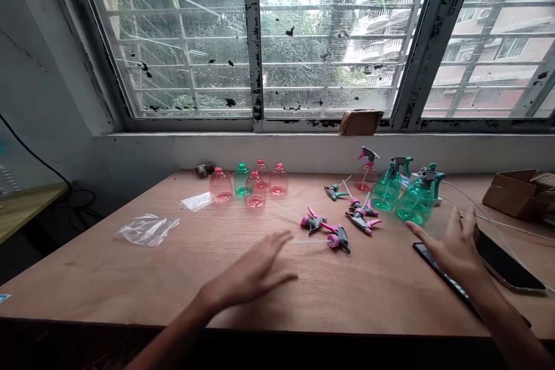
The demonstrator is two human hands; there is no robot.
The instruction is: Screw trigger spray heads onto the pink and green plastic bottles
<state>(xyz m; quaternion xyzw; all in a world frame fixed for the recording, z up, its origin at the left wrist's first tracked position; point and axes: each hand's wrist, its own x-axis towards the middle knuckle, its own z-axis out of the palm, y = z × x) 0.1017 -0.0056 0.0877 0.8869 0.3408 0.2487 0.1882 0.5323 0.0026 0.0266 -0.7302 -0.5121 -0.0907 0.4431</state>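
My left hand (249, 274) hovers over the front middle of the table, fingers stretched out and holding nothing. Close beyond its fingertips lie several loose spray heads, among them a pink-and-black spray head (339, 239). My right hand (455, 245) is spread open above a dark phone (446, 274), beside a green spray bottle (414, 202) with its head on. Another green spray bottle (385, 189) and a pink spray bottle (366, 176) stand behind it. At the back left are several headless pink bottles (255, 192) and a headless green bottle (241, 180).
A clear plastic bag (150, 229) and a white packet (197, 202) lie on the wooden table (130, 283). To the right are a second phone (507, 263), a white cable (481, 214) and a cardboard box (515, 193). Windows rise behind the table.
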